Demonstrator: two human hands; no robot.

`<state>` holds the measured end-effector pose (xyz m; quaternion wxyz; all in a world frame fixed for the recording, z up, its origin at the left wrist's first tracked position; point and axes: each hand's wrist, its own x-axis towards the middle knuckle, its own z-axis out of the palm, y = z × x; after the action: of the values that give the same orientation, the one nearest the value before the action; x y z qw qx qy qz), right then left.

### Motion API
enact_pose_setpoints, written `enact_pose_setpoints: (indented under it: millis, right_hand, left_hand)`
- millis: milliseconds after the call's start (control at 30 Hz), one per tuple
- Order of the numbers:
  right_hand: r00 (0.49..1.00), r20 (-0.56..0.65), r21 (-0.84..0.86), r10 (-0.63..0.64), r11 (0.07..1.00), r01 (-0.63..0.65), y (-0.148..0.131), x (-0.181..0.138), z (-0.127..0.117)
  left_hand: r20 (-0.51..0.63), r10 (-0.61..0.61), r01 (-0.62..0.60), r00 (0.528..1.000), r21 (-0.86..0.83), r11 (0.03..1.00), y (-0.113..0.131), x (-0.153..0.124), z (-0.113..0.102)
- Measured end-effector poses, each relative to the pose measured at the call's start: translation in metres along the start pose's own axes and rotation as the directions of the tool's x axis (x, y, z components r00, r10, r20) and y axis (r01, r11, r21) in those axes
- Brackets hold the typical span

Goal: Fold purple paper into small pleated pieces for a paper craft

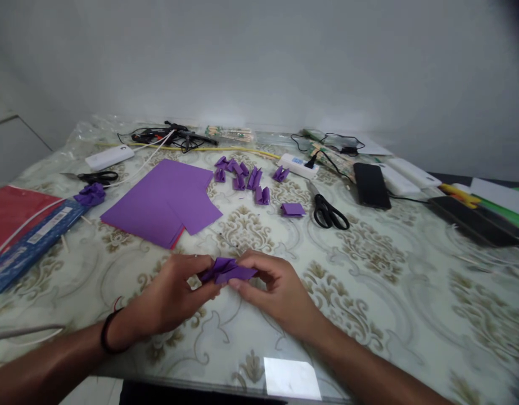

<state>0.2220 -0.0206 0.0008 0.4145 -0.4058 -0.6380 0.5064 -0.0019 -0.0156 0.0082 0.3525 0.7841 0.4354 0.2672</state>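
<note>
A folded piece of purple paper [228, 271] is pinched between both hands above the near part of the table. My left hand [175, 292] grips its left end between thumb and fingers. On the right end, my right hand [280, 287] closes with thumb below and fingers above. Fingers cover parts of the folds. Beyond the hands lie several small folded purple paper pieces [254, 178], with one flatter folded piece [292, 210] nearer. Flat purple paper sheets [158, 197] are stacked to the left, with a little red showing under their edge.
Black-handled scissors [329, 214] lie right of the folded pieces, and another pair [96, 177] at left. A phone [371, 185], a power strip [299, 166] and cables [179, 138] line the back. A red and blue packet [35, 236] and crumpled purple paper [89, 194] sit left.
</note>
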Motion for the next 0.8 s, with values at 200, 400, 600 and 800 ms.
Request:
enact_pose_setpoints:
  millis: [200, 400, 600, 800]
  right_hand:
    - [1.000, 0.004, -0.037, 0.010, 0.999, -0.010, -0.003, 0.002, 0.000]
    - [1.000, 0.000, -0.060, 0.028, 0.998, -0.028, -0.006, 0.002, 0.001]
    - [0.999, 0.015, -0.073, 0.049, 0.996, -0.048, -0.007, 0.001, 0.000]
    - [0.997, 0.028, -0.053, 0.067, 0.996, -0.066, -0.008, 0.001, -0.002]
  left_hand:
    - [0.021, 0.042, -0.043, 0.999, 0.022, 0.999, 0.004, 0.002, 0.000]
    - [0.017, 0.115, -0.116, 0.993, 0.042, 0.992, 0.010, 0.003, -0.001]
    - [0.054, 0.096, -0.096, 0.994, 0.007, 0.995, 0.015, 0.002, -0.003]
    - [0.065, 0.096, -0.094, 0.993, -0.037, 0.995, 0.013, 0.001, -0.006]
